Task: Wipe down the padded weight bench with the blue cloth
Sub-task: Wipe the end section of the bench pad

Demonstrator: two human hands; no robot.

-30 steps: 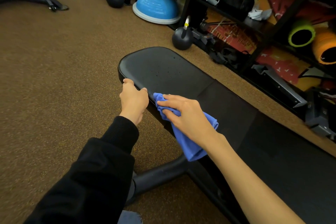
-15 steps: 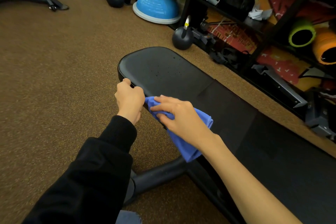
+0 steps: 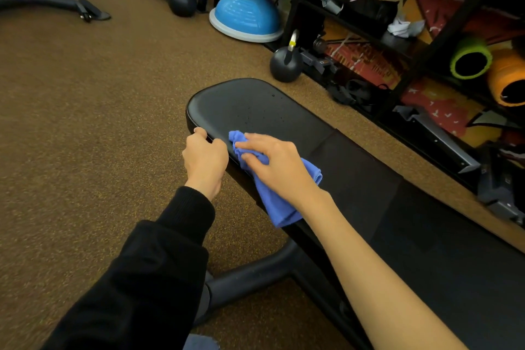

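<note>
The right hand bunches the blue cloth in curled fingers and presses it on the near edge of the padded weight bench, close to its rounded end, while the left hand, just beside the cloth, grips that same edge with curled fingers.

There is one padded weight bench, one blue cloth, one left hand and one right hand. I count four kettlebells, one blue balance dome, and two foam rollers.
</note>
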